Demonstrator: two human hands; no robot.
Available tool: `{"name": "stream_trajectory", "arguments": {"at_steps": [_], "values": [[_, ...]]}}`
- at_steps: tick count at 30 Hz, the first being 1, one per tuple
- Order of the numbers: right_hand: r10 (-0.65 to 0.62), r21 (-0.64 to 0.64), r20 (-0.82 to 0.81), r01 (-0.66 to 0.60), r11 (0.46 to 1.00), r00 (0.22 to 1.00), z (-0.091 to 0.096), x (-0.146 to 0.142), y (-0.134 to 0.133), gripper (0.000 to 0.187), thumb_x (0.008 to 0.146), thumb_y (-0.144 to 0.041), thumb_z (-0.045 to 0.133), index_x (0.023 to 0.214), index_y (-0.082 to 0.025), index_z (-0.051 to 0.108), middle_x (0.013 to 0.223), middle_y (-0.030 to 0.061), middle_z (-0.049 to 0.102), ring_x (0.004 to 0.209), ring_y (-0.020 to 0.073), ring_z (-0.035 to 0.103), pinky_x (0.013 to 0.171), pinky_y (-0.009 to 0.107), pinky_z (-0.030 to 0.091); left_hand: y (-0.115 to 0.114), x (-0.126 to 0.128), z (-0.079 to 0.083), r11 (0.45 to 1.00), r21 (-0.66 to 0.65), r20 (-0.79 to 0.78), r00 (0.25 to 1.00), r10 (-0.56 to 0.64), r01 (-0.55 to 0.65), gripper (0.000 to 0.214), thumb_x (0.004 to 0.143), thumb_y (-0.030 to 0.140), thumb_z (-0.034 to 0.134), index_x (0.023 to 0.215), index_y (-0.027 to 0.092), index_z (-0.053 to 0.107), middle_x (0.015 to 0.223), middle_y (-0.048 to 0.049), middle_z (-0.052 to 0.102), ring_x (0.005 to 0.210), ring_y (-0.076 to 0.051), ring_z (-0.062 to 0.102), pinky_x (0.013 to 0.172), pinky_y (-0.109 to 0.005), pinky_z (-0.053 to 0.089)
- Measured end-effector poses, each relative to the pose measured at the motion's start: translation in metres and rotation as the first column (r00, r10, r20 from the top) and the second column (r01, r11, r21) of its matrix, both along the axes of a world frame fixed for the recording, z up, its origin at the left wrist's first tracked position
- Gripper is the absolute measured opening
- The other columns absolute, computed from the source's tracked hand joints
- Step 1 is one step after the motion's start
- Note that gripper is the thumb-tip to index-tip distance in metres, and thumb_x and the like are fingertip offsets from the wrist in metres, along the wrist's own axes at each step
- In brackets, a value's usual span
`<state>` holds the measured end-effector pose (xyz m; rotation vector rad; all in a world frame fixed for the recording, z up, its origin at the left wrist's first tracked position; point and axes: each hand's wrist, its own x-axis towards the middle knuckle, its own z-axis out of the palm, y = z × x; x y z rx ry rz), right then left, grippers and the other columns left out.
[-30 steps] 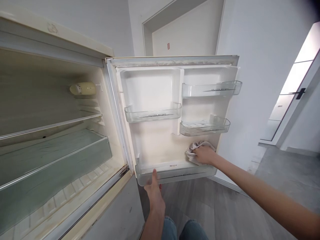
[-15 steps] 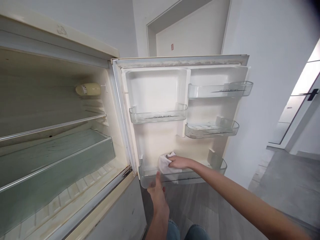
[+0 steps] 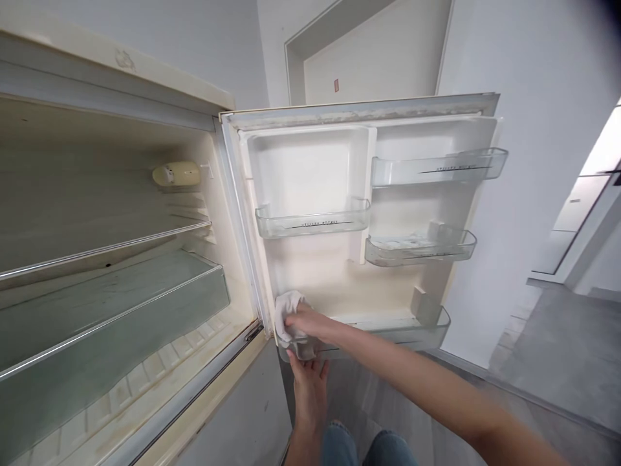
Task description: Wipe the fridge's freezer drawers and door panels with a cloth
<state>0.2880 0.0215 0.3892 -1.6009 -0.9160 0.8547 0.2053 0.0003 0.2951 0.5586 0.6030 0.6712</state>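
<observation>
My right hand (image 3: 305, 320) is closed on a white cloth (image 3: 287, 310). It presses the cloth into the left corner of the clear lower door bin (image 3: 422, 335), at the bottom of the open fridge door (image 3: 334, 278). Below that same corner, my left hand (image 3: 308, 382) holds the bin from its underside, thumb against the front wall and fingers beneath. Part of the cloth and the fingers inside the bin are hidden by my right hand and blurred by the plastic.
To the left stands the open fridge compartment, with a glass shelf (image 3: 107, 249) and a greenish drawer (image 3: 116, 323). Higher on the door are a left bin (image 3: 313, 225) and two right bins, upper (image 3: 439, 169) and middle (image 3: 420, 251). A grey floor (image 3: 548, 362) lies right.
My right hand has moved the cloth left along the lower bin into its left corner. My left hand has shifted slightly down and turned under the bin. The view has shifted a little.
</observation>
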Motion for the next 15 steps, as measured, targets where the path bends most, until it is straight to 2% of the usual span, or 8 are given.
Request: {"name": "stream_trajectory", "arguments": {"at_steps": [4,8,11,15], "values": [[0.152,-0.197,0.093,-0.132,0.972,0.984,-0.001,0.0,0.0,0.004,0.063,-0.017,0.047,0.064,-0.018,0.05,0.064,0.0013,0.051,0.062,0.0143,0.047,0.055,0.025,0.036,0.004,0.0,-0.003,1.0,0.005,0.012,1.0,0.001,-0.001,0.065,0.074,0.072,0.039,0.126,0.034,0.049,0.146,-0.0068,0.046,0.135,-0.027,0.041,0.112,-0.048,0.036],[0.298,-0.277,0.143,-0.251,0.927,0.944,0.002,0.015,-0.004,0.006,0.06,-0.013,0.042,0.057,-0.018,0.044,0.056,-0.003,0.044,0.055,0.011,0.039,0.05,0.023,0.031,0.003,0.002,0.0,1.0,0.02,0.014,1.0,-0.004,0.004,0.061,0.076,0.068,0.039,0.125,0.032,0.05,0.146,-0.0075,0.046,0.134,-0.026,0.043,0.113,-0.048,0.035],[0.364,-0.337,0.21,-0.282,0.898,0.907,0.006,0.028,-0.009,0.008,0.06,-0.012,0.045,0.054,-0.018,0.044,0.053,-0.004,0.042,0.056,0.011,0.038,0.051,0.023,0.029,0.002,0.005,0.002,0.998,0.058,0.014,1.0,0.011,-0.011,0.064,0.077,0.069,0.038,0.127,0.031,0.047,0.145,-0.009,0.046,0.132,-0.025,0.046,0.113,-0.047,0.034],[0.403,-0.435,0.32,-0.245,0.866,0.857,0.015,0.042,-0.022,0.013,0.061,-0.014,0.049,0.051,-0.018,0.042,0.051,-0.003,0.037,0.056,0.0116,0.034,0.05,0.026,0.023,0.0,0.008,0.001,0.995,0.101,-0.001,1.0,0.023,-0.023,0.068,0.076,0.07,0.037,0.129,0.027,0.045,0.144,-0.012,0.047,0.128,-0.026,0.05,0.111,-0.046,0.038]]}}
